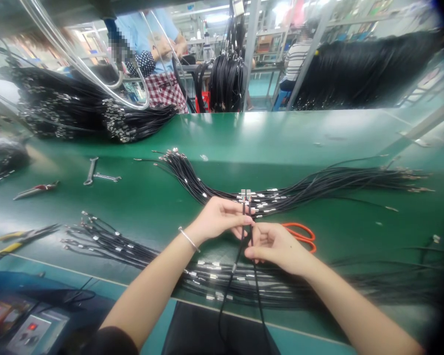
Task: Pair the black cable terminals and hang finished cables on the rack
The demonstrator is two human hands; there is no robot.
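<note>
Two black cables point(257, 291) with small silvery connectors point(246, 195) at their top ends stand side by side between my hands. My left hand point(218, 217) pinches them just below the connectors, thumb and fingers closed. Right beside it, my right hand point(276, 244) has its fingers curled around the cables a little lower; the lower lengths hang down past the table's front edge. Behind my hands lies a bundle of black cables point(311, 185) with white labels. A second cable bundle point(122, 244) runs beneath my forearms. Orange scissor-like handles point(301, 225) show behind my right hand.
On the green table point(151, 192) at left lie two wrenches point(91, 172) and red-handled pliers point(39, 189). Yellow-handled tools point(22, 240) lie nearer. A large cable pile point(133, 121) sits at the back left. Bent metal rods point(144, 93) hang above it. A co-worker point(163, 54) stands beyond.
</note>
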